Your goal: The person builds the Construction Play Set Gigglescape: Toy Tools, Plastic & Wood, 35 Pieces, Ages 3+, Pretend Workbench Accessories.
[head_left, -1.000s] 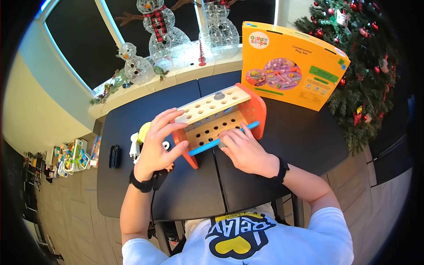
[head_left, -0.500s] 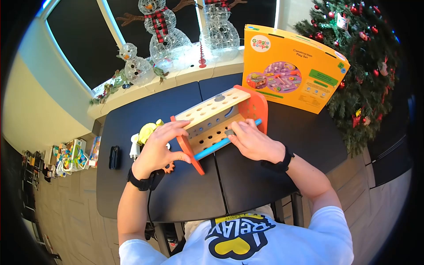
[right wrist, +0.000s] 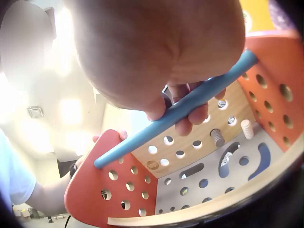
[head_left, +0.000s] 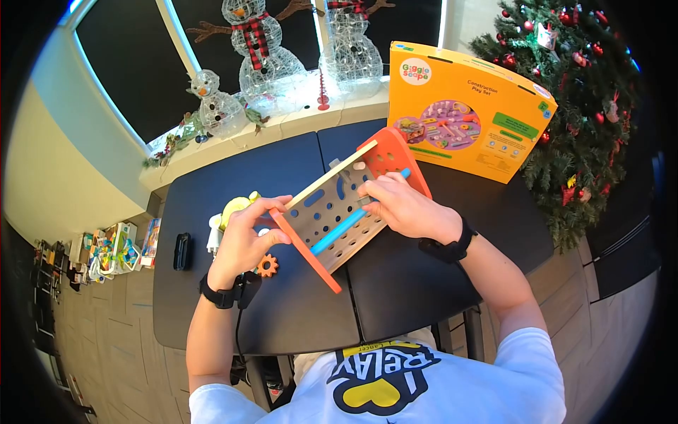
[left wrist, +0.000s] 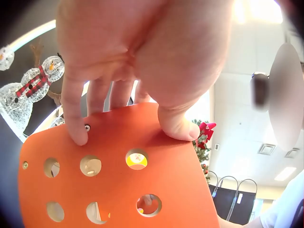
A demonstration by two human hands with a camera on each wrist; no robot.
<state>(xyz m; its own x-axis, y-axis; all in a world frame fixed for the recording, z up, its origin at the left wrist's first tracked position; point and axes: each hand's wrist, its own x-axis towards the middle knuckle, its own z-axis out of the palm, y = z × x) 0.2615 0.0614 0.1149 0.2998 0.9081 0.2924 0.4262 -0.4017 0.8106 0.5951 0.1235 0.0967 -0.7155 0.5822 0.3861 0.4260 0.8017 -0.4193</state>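
Note:
A wooden toy toolbox (head_left: 318, 265) with orange end panels and hole-filled boards is tilted on the black table. My left hand (head_left: 251, 237) grips the upper edge of its near-left panel. In the left wrist view, the thumb and index finger press that panel's outer face, with other fingers behind its edge. My right hand (head_left: 409, 205) reaches over the blue rod (head_left: 339, 232), its fingers showing behind and below the rod in the right wrist view. A small grey piece (head_left: 364, 202) is pinched between its thumb and index finger. A grey bolt (right wrist: 217, 137) and a peach peg (right wrist: 247, 129) poke through a board.
An orange gear (head_left: 267, 266), a yellow-green toy piece (head_left: 236, 207) and a white piece (head_left: 214, 237) lie left of the toolbox. Farther left is a black case (head_left: 182, 251). A yellow play-set box (head_left: 452, 166) stands at the back right, before a decorated tree (head_left: 579, 162).
The toolbox has tipped over further, so its inner board now faces up toward the head view. My right hand has moved up and right along the rod with the grey piece; the gear has come into fuller view.

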